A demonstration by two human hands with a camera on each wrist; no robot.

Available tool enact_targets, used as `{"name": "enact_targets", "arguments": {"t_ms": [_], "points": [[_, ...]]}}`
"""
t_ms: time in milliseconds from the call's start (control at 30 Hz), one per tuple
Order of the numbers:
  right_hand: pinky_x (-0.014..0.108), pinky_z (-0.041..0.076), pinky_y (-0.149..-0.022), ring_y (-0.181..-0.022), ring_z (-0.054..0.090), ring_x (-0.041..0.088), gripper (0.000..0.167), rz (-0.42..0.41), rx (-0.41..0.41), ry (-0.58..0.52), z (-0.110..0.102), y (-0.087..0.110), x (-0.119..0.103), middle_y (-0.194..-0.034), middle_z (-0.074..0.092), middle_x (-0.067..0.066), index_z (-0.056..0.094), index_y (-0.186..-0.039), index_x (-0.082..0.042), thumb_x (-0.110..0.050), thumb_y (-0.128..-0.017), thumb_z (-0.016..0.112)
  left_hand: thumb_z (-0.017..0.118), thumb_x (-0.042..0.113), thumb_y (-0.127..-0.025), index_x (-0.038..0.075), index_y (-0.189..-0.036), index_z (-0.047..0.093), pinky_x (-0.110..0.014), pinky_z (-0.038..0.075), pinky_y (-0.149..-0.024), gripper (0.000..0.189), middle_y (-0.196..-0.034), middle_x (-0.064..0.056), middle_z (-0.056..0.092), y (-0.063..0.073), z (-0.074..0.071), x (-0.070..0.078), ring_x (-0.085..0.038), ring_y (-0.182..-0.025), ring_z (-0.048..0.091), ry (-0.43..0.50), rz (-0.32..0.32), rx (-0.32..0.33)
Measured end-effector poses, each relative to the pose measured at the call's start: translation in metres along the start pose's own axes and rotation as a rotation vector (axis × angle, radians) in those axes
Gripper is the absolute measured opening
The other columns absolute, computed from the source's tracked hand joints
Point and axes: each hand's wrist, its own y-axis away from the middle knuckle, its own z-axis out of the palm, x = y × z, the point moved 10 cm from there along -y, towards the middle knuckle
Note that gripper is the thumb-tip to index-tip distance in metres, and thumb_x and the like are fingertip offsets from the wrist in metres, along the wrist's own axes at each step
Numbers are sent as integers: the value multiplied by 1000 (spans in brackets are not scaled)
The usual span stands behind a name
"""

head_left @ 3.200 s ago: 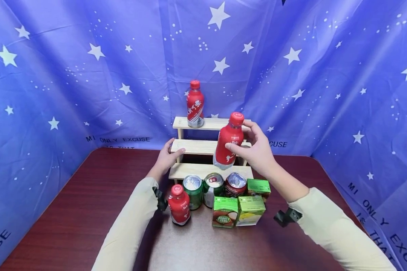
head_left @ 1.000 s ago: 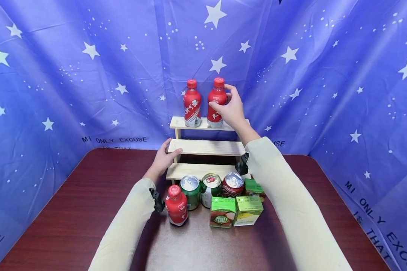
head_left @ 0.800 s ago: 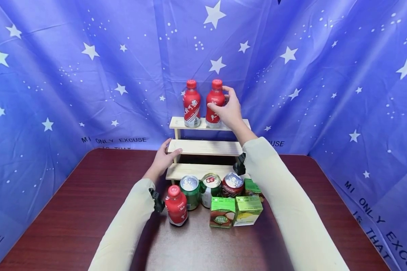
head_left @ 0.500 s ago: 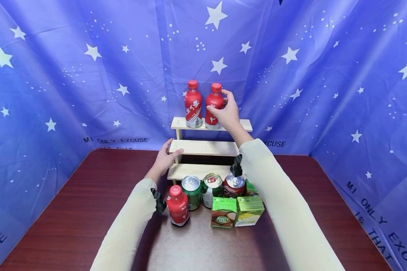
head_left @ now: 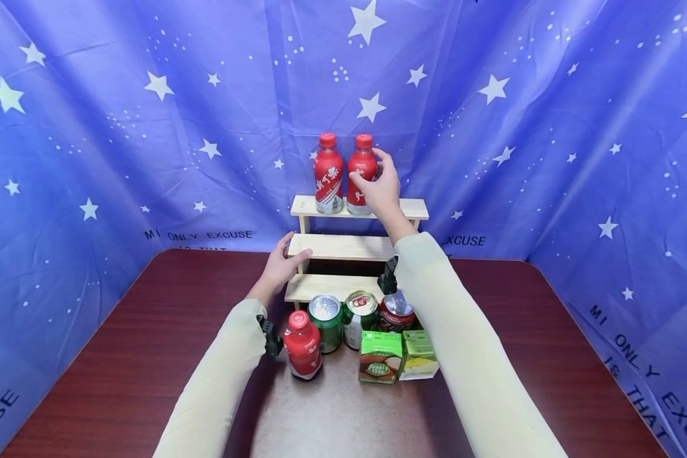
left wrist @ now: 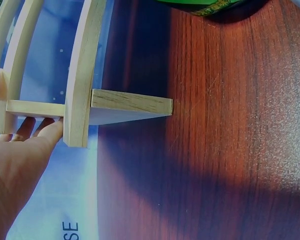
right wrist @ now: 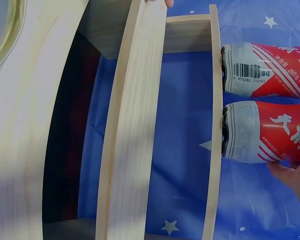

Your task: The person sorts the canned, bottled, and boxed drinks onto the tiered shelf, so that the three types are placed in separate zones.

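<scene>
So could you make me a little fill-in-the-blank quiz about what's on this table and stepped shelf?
1. The right hand grips a red bottle standing on the ___ step of the wooden stepped shelf.
2. The left hand holds the shelf's ___ step.
3. The number of red bottles on that top step is ___.
4. A third red bottle stands on the ___.

Missing words: top; middle; two; table

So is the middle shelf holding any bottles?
No, the middle shelf is bare; both shelved bottles stand on the top shelf.
</scene>
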Motion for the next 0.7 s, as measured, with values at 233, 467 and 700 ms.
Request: {"name": "enact_targets", "arguments": {"t_ms": [233,467,700], "points": [[34,47,-92,-103,54,21,64,-10,4,-10,0,-2,1,-118,52,11,41,-138,-19,-19,-82,72,66,22,-88,17,-150,19,-38,43,-100,78,-138,-19,44,-1,0,0,-28,-115,52,0,7,7],[36,47,-94,-107,53,22,64,-7,-24,-30,1,0,1,-119,50,12,39,-139,-18,-19,-84,71,66,21,-88,16,-150,18,-38,43,-99,79,-141,-18,41,1,2,-1,-28,-116,51,13,-2,-8],[36,45,-97,-110,53,22,64,-23,-31,-22,2,0,0,-121,49,11,37,-140,-18,-20,-85,69,66,21,-88,15,-150,19,-41,40,-103,78,-141,-19,41,1,0,1,-30,-118,50,18,12,3]]}}
